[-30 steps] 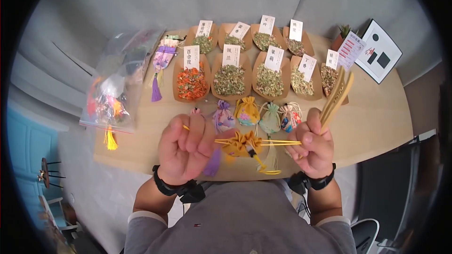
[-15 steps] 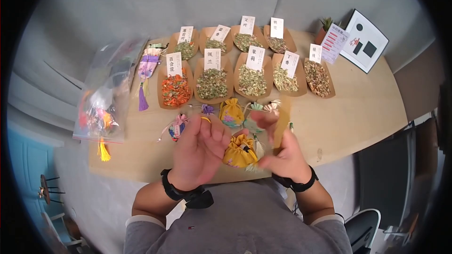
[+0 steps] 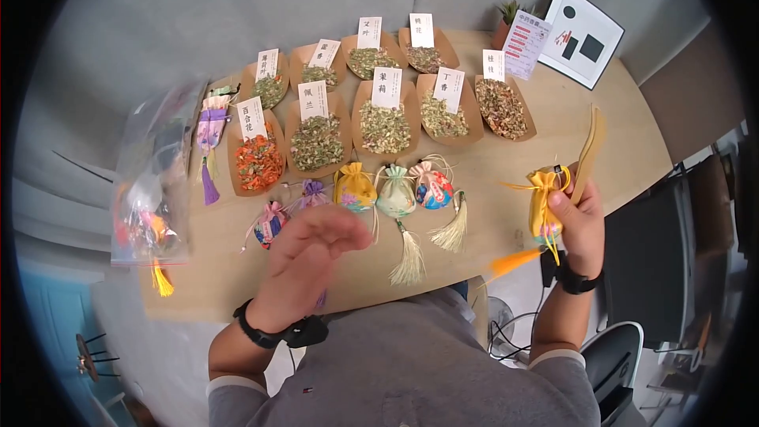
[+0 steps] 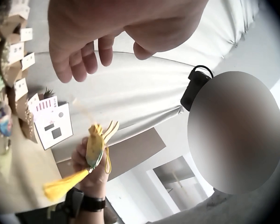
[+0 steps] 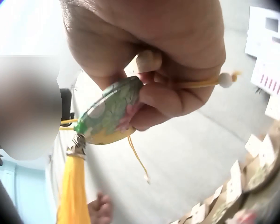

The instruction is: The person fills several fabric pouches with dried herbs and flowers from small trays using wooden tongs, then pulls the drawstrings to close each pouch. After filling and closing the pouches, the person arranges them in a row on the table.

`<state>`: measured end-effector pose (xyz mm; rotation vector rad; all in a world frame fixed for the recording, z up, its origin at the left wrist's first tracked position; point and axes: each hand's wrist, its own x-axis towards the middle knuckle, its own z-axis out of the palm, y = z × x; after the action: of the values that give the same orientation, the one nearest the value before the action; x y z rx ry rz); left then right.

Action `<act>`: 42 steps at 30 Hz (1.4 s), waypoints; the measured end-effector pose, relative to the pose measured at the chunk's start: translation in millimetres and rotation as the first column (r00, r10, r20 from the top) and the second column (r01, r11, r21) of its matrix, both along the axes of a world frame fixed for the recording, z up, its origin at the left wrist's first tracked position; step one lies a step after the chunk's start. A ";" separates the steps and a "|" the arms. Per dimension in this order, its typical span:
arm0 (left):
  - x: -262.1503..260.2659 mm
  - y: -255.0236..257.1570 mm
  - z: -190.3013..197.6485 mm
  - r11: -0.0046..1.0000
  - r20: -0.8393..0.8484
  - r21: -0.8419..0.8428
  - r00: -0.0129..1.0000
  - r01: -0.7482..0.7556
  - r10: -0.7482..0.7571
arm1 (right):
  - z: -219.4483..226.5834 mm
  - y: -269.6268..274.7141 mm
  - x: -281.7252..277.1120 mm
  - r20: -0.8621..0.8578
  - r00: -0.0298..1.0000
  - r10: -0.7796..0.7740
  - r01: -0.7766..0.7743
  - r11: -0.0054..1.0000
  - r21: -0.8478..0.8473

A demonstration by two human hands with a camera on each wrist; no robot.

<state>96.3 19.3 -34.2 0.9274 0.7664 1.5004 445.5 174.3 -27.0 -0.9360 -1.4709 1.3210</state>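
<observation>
At the table's right front, the right hand (image 3: 581, 229) pinches a yellow drawstring pouch (image 3: 545, 205) with a yellow tassel hanging below it. Wooden tongs (image 3: 587, 154) stand up out of that same hand. The right wrist view shows the pouch's green underside (image 5: 109, 112) gripped between thumb and fingers. Raised over the front left of the table, the left hand (image 3: 308, 261) holds nothing, its fingers loosely bent. A yellow pouch (image 3: 355, 187), a green pouch (image 3: 396, 192) and a pink-and-blue pouch (image 3: 432, 186) lie beyond it.
Paper trays of dried herbs with upright labels, one with orange petals (image 3: 258, 162), fill the table's back half. A clear plastic bag (image 3: 150, 190) lies at the left. A framed board (image 3: 581, 35), a pink card (image 3: 525, 43) and a potted plant (image 3: 504, 28) stand back right.
The yellow pouch, its cord earlier stretched between both hands, has moved right and up in the right hand with the tongs. The left hand has let go of the cord. The head view has shifted right.
</observation>
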 end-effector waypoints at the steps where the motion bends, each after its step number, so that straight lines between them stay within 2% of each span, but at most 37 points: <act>1: -4.7 -1.8 1.0 0.998 -0.054 0.053 0.998 0.020 -0.017 | 4.1 5.2 3.2 0.046 0.999 0.004 -0.003 1.000 -0.017; 2: -7.7 -1.0 -1.0 0.998 -0.054 0.052 0.998 0.022 -0.019 | 0.8 11.0 1.4 0.046 0.999 0.002 -0.001 1.000 -0.019; 4: -11.9 2.7 -6.3 0.976 -0.108 0.134 0.982 0.171 -0.158 | -16.9 25.5 -4.2 0.280 0.959 0.035 -0.011 0.996 -0.089; 5: -11.8 2.5 -6.7 0.975 -0.107 0.134 0.981 0.176 -0.162 | -25.9 31.0 -11.3 0.280 0.959 0.031 -0.006 0.996 -0.090; 7: -11.3 0.9 -7.8 0.976 -0.171 0.024 0.962 0.218 -0.211 | -45.6 39.4 -32.1 0.447 0.887 0.114 -0.077 0.992 -0.102; 8: -12.0 1.4 -8.7 0.975 -0.169 0.021 0.962 0.222 -0.215 | -55.3 45.8 -38.6 0.448 0.887 0.112 -0.073 0.992 -0.105; 10: -14.5 0.5 -10.7 0.943 -0.244 0.036 0.918 0.332 -0.314 | -69.3 53.8 -48.6 0.651 0.753 0.094 -0.089 0.995 -0.040; 11: -16.9 -1.1 -11.4 0.943 -0.241 0.035 0.919 0.330 -0.312 | -67.5 52.2 -52.4 0.653 0.751 0.097 -0.092 0.995 -0.042; 13: -22.9 -7.9 -12.5 0.919 -0.278 0.001 0.883 0.394 -0.378 | -63.1 46.9 -60.6 0.774 0.632 -0.046 -0.111 0.983 0.149; 14: -26.2 -11.1 -13.7 0.925 -0.276 -0.002 0.889 0.380 -0.366 | -65.1 45.9 -62.2 0.774 0.632 -0.034 -0.125 0.981 0.146; 16: -33.8 -18.8 -17.3 0.917 -0.282 -0.062 0.875 0.394 -0.395 | -71.1 44.4 -61.0 0.687 0.721 -0.084 -0.057 0.982 0.179; 19: -43.7 -24.3 -23.8 0.921 -0.278 -0.110 0.878 0.373 -0.389 | -74.1 46.1 -62.9 0.736 0.677 0.002 -0.089 0.993 0.078; 20: -47.1 -24.1 -22.9 0.927 -0.285 -0.105 0.883 0.359 -0.374 | -77.1 46.1 -60.9 0.710 0.704 -0.002 -0.077 0.994 0.079; 21: -50.7 -22.9 -21.8 0.937 -0.287 -0.120 0.892 0.329 -0.350 | -77.4 47.3 -57.3 0.707 0.707 0.002 -0.092 0.992 0.090; 23: -59.5 -21.3 -21.7 0.952 -0.294 -0.134 0.907 0.274 -0.302 | -80.3 49.0 -50.1 0.584 0.806 -0.096 0.013 0.989 0.145; 25: -76.4 -13.8 -21.5 0.987 -0.443 -0.137 0.886 0.084 -0.136 | -66.7 45.3 -46.2 0.655 0.730 -0.195 0.008 0.961 0.277; 26: -91.1 -7.5 -14.1 0.992 -0.633 -0.126 0.769 0.010 -0.088 | -68.4 45.0 -43.9 0.579 0.790 -0.202 0.026 0.954 0.298; 27: -103.0 -1.0 -9.7 0.980 -0.678 -0.140 0.735 -0.139 0.007 | -67.9 42.2 -47.8 0.498 0.843 -0.203 0.044 0.949 0.312; 29: -140.9 15.5 -19.3 0.917 -0.774 -0.087 0.606 -0.388 0.183 | -50.0 32.0 -55.3 0.522 0.841 -0.143 0.010 0.968 0.249; 31: -202.8 33.2 -44.2 0.841 -0.862 0.056 0.399 -0.538 0.312 | -36.5 24.1 -61.5 0.552 0.827 -0.101 -0.007 0.982 0.189; 32: -233.0 43.3 -49.1 0.802 -0.893 0.140 0.276 -0.581 0.355 | -34.0 20.9 -64.5 0.559 0.827 -0.058 -0.043 0.985 0.165; 34: -279.2 63.3 -48.4 0.716 -0.973 0.185 -0.021 -0.673 0.231 | -31.3 14.7 -70.7 0.566 0.825 0.002 -0.111 0.981 0.159; 35: -294.8 76.1 -52.2 0.712 -0.972 0.191 -0.029 -0.676 0.233 | -31.0 12.5 -76.0 0.560 0.829 0.005 -0.115 0.980 0.162; 37: -317.5 97.8 -62.4 0.757 -0.909 0.415 -0.258 -0.505 0.326 | -30.7 7.5 -84.6 0.475 0.877 0.076 -0.154 0.980 0.127; 38: -320.3 107.2 -62.6 0.756 -0.907 0.419 -0.261 -0.503 0.329 | -34.0 6.0 -86.5 0.444 0.890 0.101 -0.148 0.986 0.074; 40: -323.1 128.0 -63.5 0.766 -0.978 0.169 -0.202 -0.621 0.051 | -36.4 3.6 -86.9 0.501 0.860 0.099 -0.180 0.977 0.116; 41: -317.2 133.6 -57.3 0.768 -0.977 0.175 -0.205 -0.616 0.058 | -37.1 1.5 -86.1 0.559 0.823 0.095 -0.212 0.966 0.148; 42: -310.4 137.4 -50.5 0.734 -0.991 0.036 -0.120 -0.678 -0.063 | -37.0 -0.7 -85.4 0.571 0.816 0.086 -0.234 0.953 0.191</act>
<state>-214.1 156.7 -84.7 1.3883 2.6332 0.5134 360.1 173.7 -64.0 -1.0978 -2.1593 0.9710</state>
